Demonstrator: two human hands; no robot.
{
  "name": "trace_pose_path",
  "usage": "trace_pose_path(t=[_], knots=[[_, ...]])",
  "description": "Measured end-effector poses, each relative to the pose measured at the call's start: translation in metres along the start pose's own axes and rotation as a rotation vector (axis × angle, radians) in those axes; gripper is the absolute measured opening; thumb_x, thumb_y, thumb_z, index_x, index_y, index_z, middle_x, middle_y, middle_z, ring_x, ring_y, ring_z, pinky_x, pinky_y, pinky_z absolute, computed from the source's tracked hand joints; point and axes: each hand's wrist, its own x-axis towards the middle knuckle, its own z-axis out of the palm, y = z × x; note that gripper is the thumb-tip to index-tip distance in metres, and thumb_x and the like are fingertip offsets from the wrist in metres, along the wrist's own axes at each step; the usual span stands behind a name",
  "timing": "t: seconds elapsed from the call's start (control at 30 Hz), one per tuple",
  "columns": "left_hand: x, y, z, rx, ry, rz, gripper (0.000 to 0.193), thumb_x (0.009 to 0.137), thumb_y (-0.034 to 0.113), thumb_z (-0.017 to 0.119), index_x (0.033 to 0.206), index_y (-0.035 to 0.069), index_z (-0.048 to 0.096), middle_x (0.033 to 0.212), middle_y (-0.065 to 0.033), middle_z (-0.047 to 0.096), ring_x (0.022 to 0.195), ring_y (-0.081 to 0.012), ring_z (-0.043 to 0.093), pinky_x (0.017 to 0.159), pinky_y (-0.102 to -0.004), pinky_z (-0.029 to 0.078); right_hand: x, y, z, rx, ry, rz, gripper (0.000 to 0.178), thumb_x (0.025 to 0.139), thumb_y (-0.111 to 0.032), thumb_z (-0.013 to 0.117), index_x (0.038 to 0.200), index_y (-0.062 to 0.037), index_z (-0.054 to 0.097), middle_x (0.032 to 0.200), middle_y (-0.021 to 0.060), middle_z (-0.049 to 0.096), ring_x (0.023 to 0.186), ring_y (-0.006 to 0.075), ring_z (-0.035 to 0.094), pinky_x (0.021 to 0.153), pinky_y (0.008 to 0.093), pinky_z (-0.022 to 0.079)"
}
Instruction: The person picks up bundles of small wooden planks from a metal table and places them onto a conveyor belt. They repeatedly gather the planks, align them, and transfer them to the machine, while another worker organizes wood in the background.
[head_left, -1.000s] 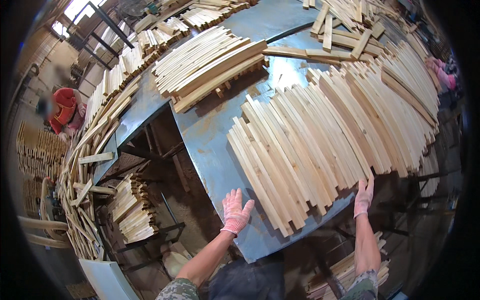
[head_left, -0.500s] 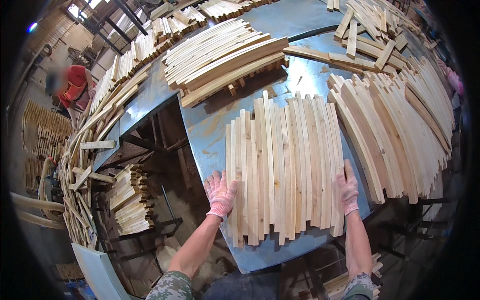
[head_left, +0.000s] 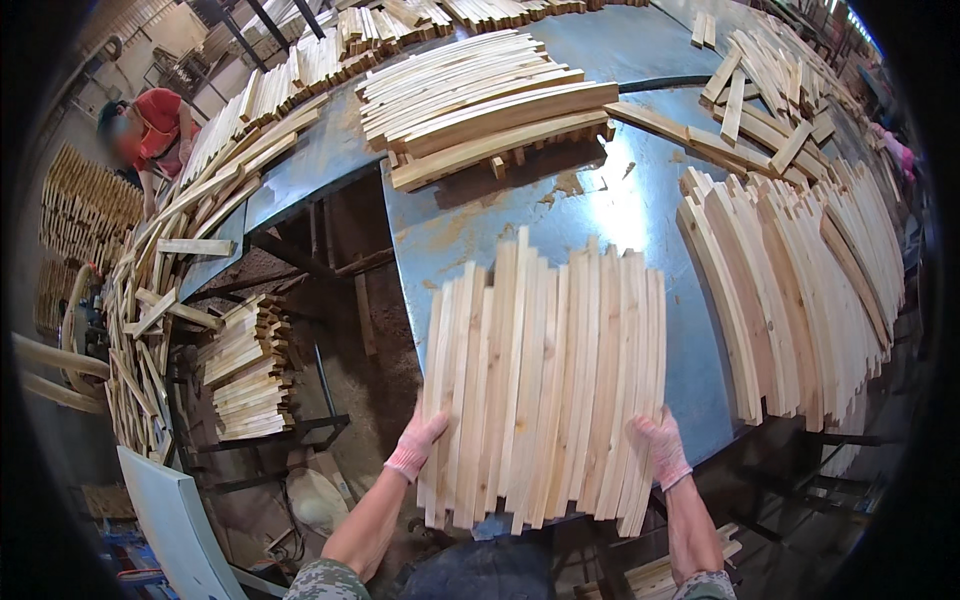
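A row of pale wooden strips, laid side by side with uneven ends, is squeezed between my two gloved hands. My left hand presses on its left side, thumb over the top and the other fingers hidden beneath or behind the wood. On the opposite side my right hand grips the outermost strips in the same way. The near ends of the strips reach past the front edge of the blue-grey metal table. Whether the row is lifted fully off the metal I cannot tell.
A stack of strips lies farther back on the table. Another long row stands on the right, with loose pieces behind it. At left are scattered strips, a lower stack and a person in red.
The row of strips has come toward me and a little left, between both hands. My hands have gone from lying flat along its sides to gripping it, thumbs on top.
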Motion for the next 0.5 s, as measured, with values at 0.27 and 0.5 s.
trace_pose_path(t=[0.27, 0.5], knots=[[-0.097, -0.028, -0.059, -0.299, -0.036, -0.406, 0.067, 0.079, 0.016, 0.091, 0.138, -0.001, 0.064, 0.121, -0.0106, 0.074, 0.107, -0.0248, 0.072, 0.101, -0.0432, 0.058, -0.043, 0.029, 0.018, -0.033, -0.107, 0.080, 0.080, 0.080, -0.026, 0.091, 0.143, 0.0049, 0.052, 0.121, 0.0116, 0.069, 0.106, 0.0207, 0.069, 0.096, 0.0379, 0.058], [-0.165, -0.030, -0.082, -0.352, 0.020, -0.369, 0.073, 0.078, 0.016, 0.092, 0.141, -0.004, 0.061, 0.121, -0.0124, 0.073, 0.108, -0.0263, 0.072, 0.101, -0.0431, 0.058, -0.084, 0.033, 0.033, -0.064, -0.133, 0.095, 0.084, 0.078, -0.024, 0.093, 0.145, 0.0055, 0.051, 0.122, 0.0123, 0.070, 0.106, 0.0227, 0.070, 0.095, 0.0399, 0.060]])
